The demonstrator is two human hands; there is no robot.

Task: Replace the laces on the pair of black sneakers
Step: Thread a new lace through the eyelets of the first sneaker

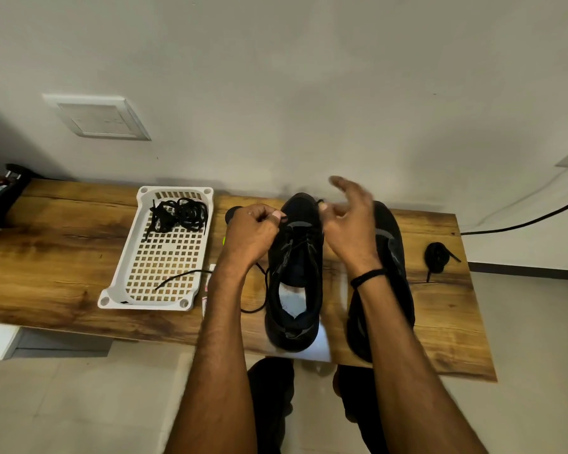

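Observation:
Two black sneakers stand side by side on the wooden table, toes toward the wall. On the left sneaker (295,273), my left hand (254,232) pinches a black lace (289,249) near the toe-end eyelets. The lace's loose end (259,290) trails off the sneaker's left side onto the table. My right hand (350,221) is blurred, with spread fingers, at the right side of the same sneaker; whether it holds a lace end I cannot tell. My right forearm partly hides the right sneaker (395,257).
A white perforated basket (164,280) at the left holds a bundle of black laces (179,214). Another coiled black lace (436,258) lies at the table's right end. A black cable (522,224) runs along the wall at right. The table's near edge is at my knees.

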